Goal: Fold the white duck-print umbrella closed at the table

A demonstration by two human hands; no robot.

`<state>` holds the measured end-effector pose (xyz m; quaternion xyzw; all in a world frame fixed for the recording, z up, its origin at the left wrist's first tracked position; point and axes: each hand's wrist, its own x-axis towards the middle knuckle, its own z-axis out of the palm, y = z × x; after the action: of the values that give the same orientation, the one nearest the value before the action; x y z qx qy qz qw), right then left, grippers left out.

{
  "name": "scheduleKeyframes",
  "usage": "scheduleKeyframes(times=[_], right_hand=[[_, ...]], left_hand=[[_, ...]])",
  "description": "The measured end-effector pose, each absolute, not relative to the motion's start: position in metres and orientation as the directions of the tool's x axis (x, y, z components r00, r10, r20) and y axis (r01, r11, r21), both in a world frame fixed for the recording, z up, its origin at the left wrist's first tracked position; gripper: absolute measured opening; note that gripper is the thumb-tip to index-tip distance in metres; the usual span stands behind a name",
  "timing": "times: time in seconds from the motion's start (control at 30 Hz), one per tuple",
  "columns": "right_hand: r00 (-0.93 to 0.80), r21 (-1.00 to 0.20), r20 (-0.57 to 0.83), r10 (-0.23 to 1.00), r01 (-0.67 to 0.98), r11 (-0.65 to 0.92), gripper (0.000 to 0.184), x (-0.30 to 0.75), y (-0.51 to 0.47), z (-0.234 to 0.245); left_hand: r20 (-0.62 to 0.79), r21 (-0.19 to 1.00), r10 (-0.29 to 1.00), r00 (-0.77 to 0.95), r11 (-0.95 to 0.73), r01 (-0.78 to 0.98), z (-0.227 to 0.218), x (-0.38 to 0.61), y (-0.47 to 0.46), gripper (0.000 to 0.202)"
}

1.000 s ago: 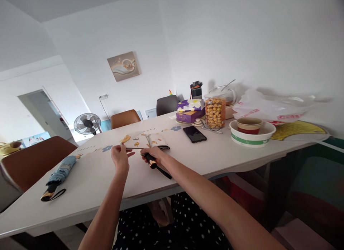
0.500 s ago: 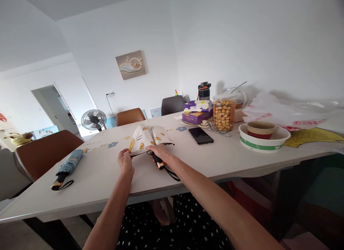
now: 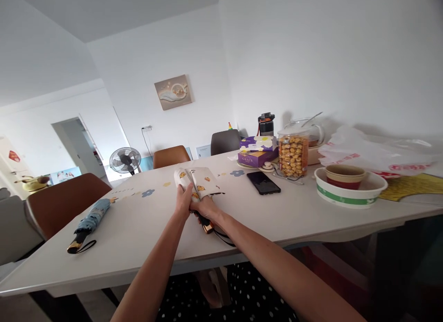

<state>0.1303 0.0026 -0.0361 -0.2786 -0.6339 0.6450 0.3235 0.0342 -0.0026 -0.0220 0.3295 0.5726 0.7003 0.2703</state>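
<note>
A white folding umbrella [image 3: 204, 178] with yellow cartoon prints lies before me, its canopy loosely folded and one flap still spread to the right. My left hand [image 3: 183, 199] is closed around the canopy's left side, pressing the cloth inward. Lower down, my right hand [image 3: 207, 206] grips the umbrella where the canopy meets the black and gold handle; its fingers are partly hidden underneath. A black wrist strap hangs from the handle's end. To the left, a blue umbrella [image 3: 92, 217], folded up, rests on the table with its handle toward me.
On the white table [image 3: 138, 234] a black phone [image 3: 263, 182] lies to the right. Beyond it stand purple tissue boxes [image 3: 256, 157], a snack jar [image 3: 293, 155] and a black bottle [image 3: 266, 124]. Farther right are a white bowl [image 3: 349, 197] holding a paper cup and a plastic bag [image 3: 374, 151].
My left hand has moved right, from the canopy's left edge in against the folds. The left flap is now wrapped inward, and the bundle looks narrower. My right hand keeps its hold.
</note>
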Motion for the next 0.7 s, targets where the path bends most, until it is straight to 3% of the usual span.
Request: scheduleKeyframes(times=[0.13,0.3,0.43,0.7], right_hand=[[-0.653,-0.996,0.023,0.757,-0.083,-0.042,0.017,0.128,0.004,-0.038],[-0.758,-0.954,-0.039,0.651,-0.165,-0.250,0.027,0.129,0.005,-0.036],[-0.847,-0.915,0.001,0.531,-0.215,-0.342,0.028,0.135,0.002,-0.029],[-0.843,-0.956,-0.016,0.538,-0.145,-0.256,0.036,0.138,0.002,-0.027]], left_hand=[[0.023,0.959,0.746,-0.666,-0.205,-0.197,-0.014,0.028,0.000,0.034],[-0.128,0.897,0.782,-0.610,-0.171,-0.407,-0.004,0.015,-0.003,0.039],[-0.052,0.827,0.904,-0.424,-0.199,-0.526,-0.004,0.008,-0.009,0.051],[0.034,0.802,0.891,-0.453,-0.294,-0.519,-0.010,0.005,-0.010,0.055]])
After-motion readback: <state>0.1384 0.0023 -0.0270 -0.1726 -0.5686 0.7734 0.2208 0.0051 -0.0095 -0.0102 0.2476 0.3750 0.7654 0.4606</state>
